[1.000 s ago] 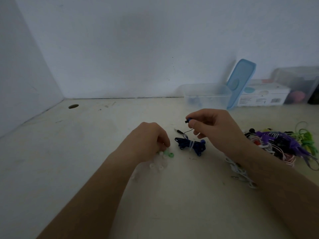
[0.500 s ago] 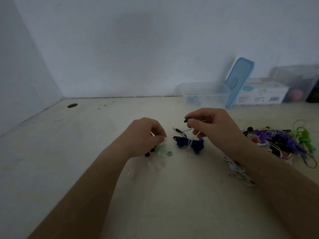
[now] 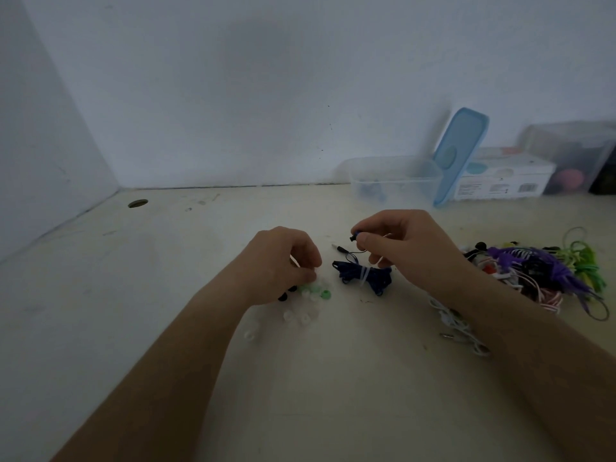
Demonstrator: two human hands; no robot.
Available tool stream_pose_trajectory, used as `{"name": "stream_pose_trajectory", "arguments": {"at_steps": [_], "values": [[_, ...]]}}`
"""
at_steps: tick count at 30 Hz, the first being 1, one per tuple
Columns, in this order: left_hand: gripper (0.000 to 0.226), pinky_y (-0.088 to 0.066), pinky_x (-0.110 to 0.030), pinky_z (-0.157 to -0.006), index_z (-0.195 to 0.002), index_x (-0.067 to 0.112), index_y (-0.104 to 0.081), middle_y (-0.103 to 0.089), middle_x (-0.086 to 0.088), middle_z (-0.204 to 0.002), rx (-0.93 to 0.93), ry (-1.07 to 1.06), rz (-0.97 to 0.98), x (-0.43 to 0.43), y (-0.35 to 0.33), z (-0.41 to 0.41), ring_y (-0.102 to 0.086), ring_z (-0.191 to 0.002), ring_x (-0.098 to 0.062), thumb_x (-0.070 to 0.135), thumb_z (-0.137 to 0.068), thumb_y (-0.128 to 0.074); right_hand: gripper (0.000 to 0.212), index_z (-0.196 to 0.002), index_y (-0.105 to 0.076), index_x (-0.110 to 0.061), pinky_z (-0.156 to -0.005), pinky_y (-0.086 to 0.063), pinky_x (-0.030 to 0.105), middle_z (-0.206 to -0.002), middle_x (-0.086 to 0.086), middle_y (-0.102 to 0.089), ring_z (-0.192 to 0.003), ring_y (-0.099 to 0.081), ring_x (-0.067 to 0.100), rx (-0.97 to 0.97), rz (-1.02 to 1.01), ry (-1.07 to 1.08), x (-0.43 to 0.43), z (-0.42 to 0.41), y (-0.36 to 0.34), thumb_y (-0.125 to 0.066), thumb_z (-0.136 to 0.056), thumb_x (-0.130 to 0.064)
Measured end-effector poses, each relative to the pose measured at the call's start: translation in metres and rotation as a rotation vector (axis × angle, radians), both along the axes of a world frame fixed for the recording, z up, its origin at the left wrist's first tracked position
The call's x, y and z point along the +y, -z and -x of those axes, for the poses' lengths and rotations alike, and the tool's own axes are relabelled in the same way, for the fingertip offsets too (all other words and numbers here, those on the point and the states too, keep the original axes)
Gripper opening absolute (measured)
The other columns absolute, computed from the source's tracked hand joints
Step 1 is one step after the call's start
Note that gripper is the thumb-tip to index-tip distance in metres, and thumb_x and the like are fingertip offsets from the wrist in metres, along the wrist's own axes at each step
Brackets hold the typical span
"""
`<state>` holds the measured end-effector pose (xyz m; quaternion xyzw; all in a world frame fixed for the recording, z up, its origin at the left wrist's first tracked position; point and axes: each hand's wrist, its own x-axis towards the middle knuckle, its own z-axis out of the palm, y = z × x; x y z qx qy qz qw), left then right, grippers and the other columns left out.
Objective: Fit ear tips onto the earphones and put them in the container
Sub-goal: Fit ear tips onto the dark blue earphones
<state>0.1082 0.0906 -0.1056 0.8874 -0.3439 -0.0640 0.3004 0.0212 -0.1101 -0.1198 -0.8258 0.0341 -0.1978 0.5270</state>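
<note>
While the right hand [image 3: 411, 250] pinches a blue earbud [image 3: 355, 235], presenting it leftward for fitting, the left hand [image 3: 278, 261] curls its fingers [image 3: 308, 258] over the ear tips [image 3: 311, 292], whether gripping one I cannot tell.

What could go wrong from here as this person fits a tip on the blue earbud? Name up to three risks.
1. The loose ear tips by the left hand are small and scattered; a nudge could roll some away.
2. The right hand pinches the blue earbud while its bundled cable lies beside the tips; lifting may drag it through them.
3. White earphones lie under the right forearm and may snag.
</note>
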Motion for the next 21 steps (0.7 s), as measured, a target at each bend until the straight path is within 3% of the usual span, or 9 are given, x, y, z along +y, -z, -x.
{"name": "stream_pose_trajectory", "arguments": {"at_steps": [6,9,11,16,19,21], "values": [[0.027,-0.046,-0.009,-0.059,-0.082,0.027,-0.072,-0.073,0.011,-0.082,0.072,-0.008,0.148,0.006,-0.007,-0.001,-0.072,-0.072,-0.005,0.001,-0.078,-0.076,0.011,-0.094,-0.076,-0.019,-0.062,-0.056,0.023,-0.076,-0.002,-0.073,-0.062,-0.067,0.012,-0.002,-0.024,-0.020,0.000,0.000,0.000,-0.068,-0.091,-0.013],[0.018,-0.054,-0.019,-0.071,-0.089,0.017,-0.072,-0.075,0.003,-0.091,0.252,0.013,0.342,0.004,-0.011,0.007,-0.074,-0.085,-0.013,0.003,-0.078,-0.078,0.012,-0.097,-0.075,-0.018,-0.062,-0.058,0.025,-0.078,-0.002,-0.075,-0.065,-0.069,0.014,-0.014,-0.004,-0.062,0.000,0.001,-0.001,-0.068,-0.091,-0.010],[0.019,-0.054,-0.019,-0.068,-0.092,0.012,-0.071,-0.075,-0.002,-0.094,0.374,0.044,0.451,0.000,-0.011,0.013,-0.074,-0.090,-0.018,-0.002,-0.081,-0.074,0.015,-0.098,-0.074,-0.019,-0.063,-0.060,0.028,-0.080,-0.002,-0.076,-0.066,-0.070,0.014,-0.031,0.007,-0.100,0.001,0.003,-0.003,-0.068,-0.090,-0.008],[0.025,-0.055,-0.032,-0.081,-0.097,0.013,-0.071,-0.073,-0.012,-0.102,0.517,0.048,0.622,-0.007,-0.004,0.013,-0.071,-0.099,-0.030,-0.006,-0.081,-0.072,0.013,-0.098,-0.073,-0.013,-0.062,-0.061,0.031,-0.083,0.001,-0.077,-0.070,-0.073,0.022,-0.051,-0.042,-0.150,0.001,0.004,-0.004,-0.068,-0.090,-0.004],[0.024,-0.059,-0.031,-0.079,-0.099,0.011,-0.070,-0.074,-0.010,-0.099,0.483,0.053,0.626,-0.006,-0.005,0.013,-0.074,-0.092,-0.027,-0.005,-0.082,-0.072,0.011,-0.098,-0.072,-0.012,-0.061,-0.061,0.032,-0.083,0.003,-0.077,-0.069,-0.073,0.023,-0.038,-0.059,-0.140,0.002,0.004,-0.003,-0.068,-0.090,-0.006],[0.024,-0.058,-0.022,-0.075,-0.096,0.015,-0.071,-0.075,-0.002,-0.093,0.282,0.041,0.490,-0.004,-0.003,0.009,-0.074,-0.084,-0.016,-0.003,-0.080,-0.074,0.009,-0.098,-0.072,-0.013,-0.060,-0.060,0.033,-0.084,0.003,-0.077,-0.069,-0.073,0.023,-0.026,-0.050,-0.110,0.001,0.004,-0.003,-0.068,-0.090,-0.008]]}}
